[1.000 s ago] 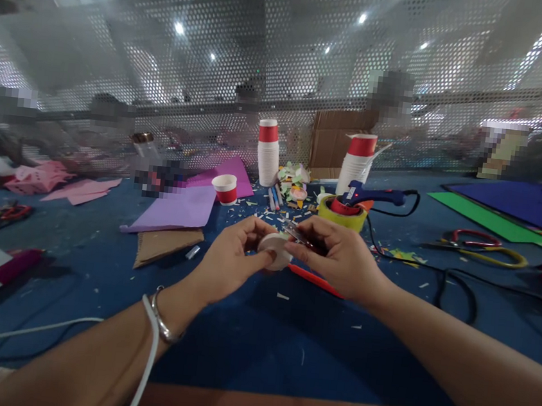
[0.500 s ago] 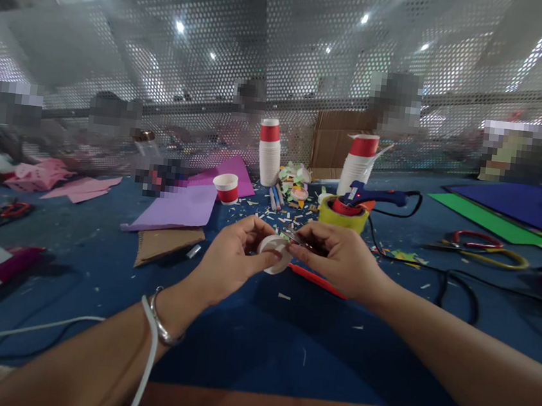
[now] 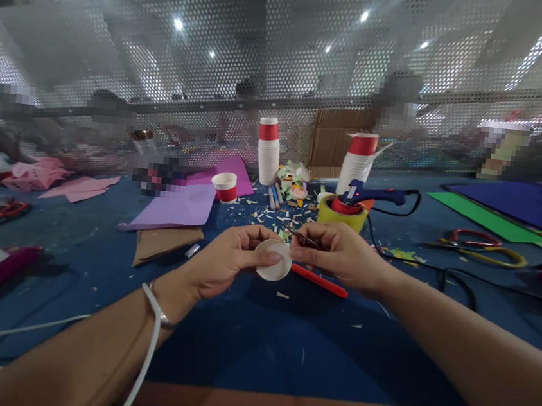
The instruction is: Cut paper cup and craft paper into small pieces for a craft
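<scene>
Table [image 3: 216, 352]: blue, strewn with paper scraps [image 3: 296, 172]; perforated screen [image 3: 296, 57] standing behind.
Disc [image 3: 275, 272]: white, round, one flat face showing.
Left hand [image 3: 229, 257]: thumb on the disc's face, fingers behind, pinching it above the table.
Right hand [image 3: 343, 256]: fingers curled closely around a metal tool [image 3: 304, 238], just beside the disc.

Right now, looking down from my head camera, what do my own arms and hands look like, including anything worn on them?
Both your left hand and right hand are ungloved, and no sleeves show on the forearms. A shiny silver-coloured bangle circles the left wrist, where a smooth white cable also crosses. The right wrist shows no jewellery.
</scene>
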A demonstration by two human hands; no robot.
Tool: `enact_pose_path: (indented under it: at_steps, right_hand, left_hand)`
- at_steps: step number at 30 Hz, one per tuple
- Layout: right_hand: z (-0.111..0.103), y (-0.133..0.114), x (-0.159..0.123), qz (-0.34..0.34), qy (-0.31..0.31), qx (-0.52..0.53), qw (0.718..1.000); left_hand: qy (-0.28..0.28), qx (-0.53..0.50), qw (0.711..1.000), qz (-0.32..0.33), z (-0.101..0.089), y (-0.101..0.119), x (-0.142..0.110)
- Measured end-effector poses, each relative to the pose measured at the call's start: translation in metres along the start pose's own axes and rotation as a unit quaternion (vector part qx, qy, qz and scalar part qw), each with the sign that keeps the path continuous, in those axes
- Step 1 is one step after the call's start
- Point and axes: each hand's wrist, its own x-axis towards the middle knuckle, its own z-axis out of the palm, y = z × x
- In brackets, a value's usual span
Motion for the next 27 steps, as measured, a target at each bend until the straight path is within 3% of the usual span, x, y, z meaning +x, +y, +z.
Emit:
enact_pose_path:
  at_steps: [7, 14, 27]
  right_hand:
    - [0.0054, -0.0017, 0.0004, 0.004, 0.047, 0.006, 0.999]
    - [0.0075, 0.0038, -0.0011, -0.036, 0.091, -0.080, 0.992]
    - [0.0086, -0.0035, -0.0061, -0.055, 0.094, -0.166, 0.980]
  left_hand:
    - [0.038, -0.020, 0.999, 0.020, 0.0046, 0.0031, -0.0014]
    - [0.101, -0.014, 0.992, 0.077, 0.0038, 0.0056, -0.0019]
    - [0.066, 0.004, 0.990, 0.125, 0.0046, 0.0065, -0.0042]
